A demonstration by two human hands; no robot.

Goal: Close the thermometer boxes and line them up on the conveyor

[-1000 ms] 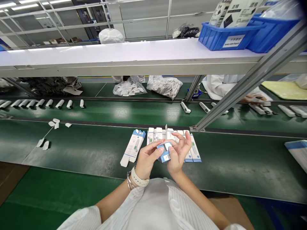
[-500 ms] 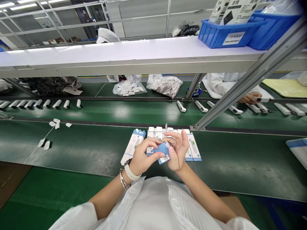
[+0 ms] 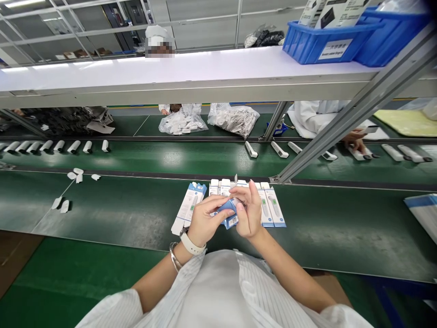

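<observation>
A small blue and white box (image 3: 231, 220) is held between both hands, its blue end toward me. My left hand (image 3: 207, 217) grips its left side with thumb and fingers. On the other side my right hand (image 3: 248, 212) pinches the box's upper right edge with the thumb, its fingers curved above. Behind the hands stands a row of white and blue boxes (image 3: 272, 207) lying side by side on the dark green table. To the left of them a flat white and blue carton (image 3: 189, 206) lies tilted, partly behind my left wrist.
White devices (image 3: 74, 146) line the green conveyor (image 3: 177, 159) beyond the table. Small white pieces (image 3: 64, 206) lie at left. A slanted metal post (image 3: 317, 141) rises at right. Overhead is a shelf (image 3: 170, 77) with blue bins (image 3: 327, 43). Two people work across the line.
The held box has tilted and moved slightly left, with my right hand shifting left too. On the conveyor the right-hand devices have moved a little left. A person's capped head has risen behind the shelf.
</observation>
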